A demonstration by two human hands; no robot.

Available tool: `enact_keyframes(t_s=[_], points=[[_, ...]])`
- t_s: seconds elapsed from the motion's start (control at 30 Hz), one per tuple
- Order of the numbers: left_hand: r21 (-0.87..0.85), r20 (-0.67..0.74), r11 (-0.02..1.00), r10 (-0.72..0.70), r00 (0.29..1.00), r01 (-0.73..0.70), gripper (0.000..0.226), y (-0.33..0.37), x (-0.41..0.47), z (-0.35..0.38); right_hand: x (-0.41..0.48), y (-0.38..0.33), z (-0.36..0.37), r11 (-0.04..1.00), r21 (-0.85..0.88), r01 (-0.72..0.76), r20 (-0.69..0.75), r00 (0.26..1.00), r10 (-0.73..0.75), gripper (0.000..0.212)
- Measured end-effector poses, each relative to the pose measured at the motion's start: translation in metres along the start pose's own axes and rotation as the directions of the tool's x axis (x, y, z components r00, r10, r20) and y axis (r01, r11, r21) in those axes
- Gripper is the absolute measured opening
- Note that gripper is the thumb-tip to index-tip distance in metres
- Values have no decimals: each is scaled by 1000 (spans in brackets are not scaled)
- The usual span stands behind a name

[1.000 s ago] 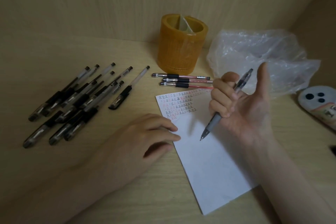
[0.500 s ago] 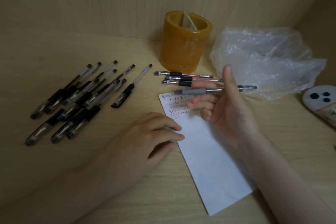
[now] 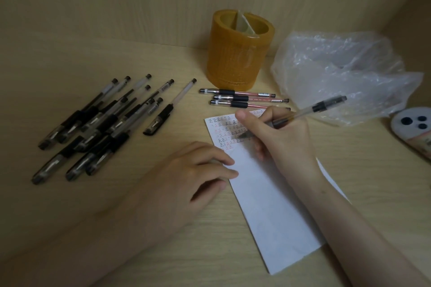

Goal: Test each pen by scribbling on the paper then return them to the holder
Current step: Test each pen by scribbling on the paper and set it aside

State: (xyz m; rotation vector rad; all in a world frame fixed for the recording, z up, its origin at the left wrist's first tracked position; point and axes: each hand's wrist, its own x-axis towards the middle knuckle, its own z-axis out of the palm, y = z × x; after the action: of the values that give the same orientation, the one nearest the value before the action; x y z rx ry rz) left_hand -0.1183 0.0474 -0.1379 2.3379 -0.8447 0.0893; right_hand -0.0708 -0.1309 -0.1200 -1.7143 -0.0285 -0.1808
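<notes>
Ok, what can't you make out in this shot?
Head view:
1. Tip of the held pen: blurred, behind the right hand; contact with the paper unclear.
2. Inside of the holder: its own wall hides the bottom.
3. The white dotted object: cut off by the right edge.

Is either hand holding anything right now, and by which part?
The right hand grips a clear pen low on its barrel. The left hand holds nothing; its fingers rest on the paper.

A clear pen (image 3: 326,106) slants tip-down over the white paper (image 3: 275,212) (marks crowd its top), amber holder (image 3: 238,63) upright behind.
</notes>
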Motion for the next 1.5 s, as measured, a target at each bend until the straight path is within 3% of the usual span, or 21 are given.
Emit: enact_keyframes(t_s=[0.23,1.5], points=[[2,-19,1000,2,1000,-2,29,0,0,2,2,9,6,983,-175,49,-97,993,-67,36],[13,-7,1000,10,1000,-10,29,-1,-1,1,0,11,7,974,-211,82,-41,995,-93,34]])
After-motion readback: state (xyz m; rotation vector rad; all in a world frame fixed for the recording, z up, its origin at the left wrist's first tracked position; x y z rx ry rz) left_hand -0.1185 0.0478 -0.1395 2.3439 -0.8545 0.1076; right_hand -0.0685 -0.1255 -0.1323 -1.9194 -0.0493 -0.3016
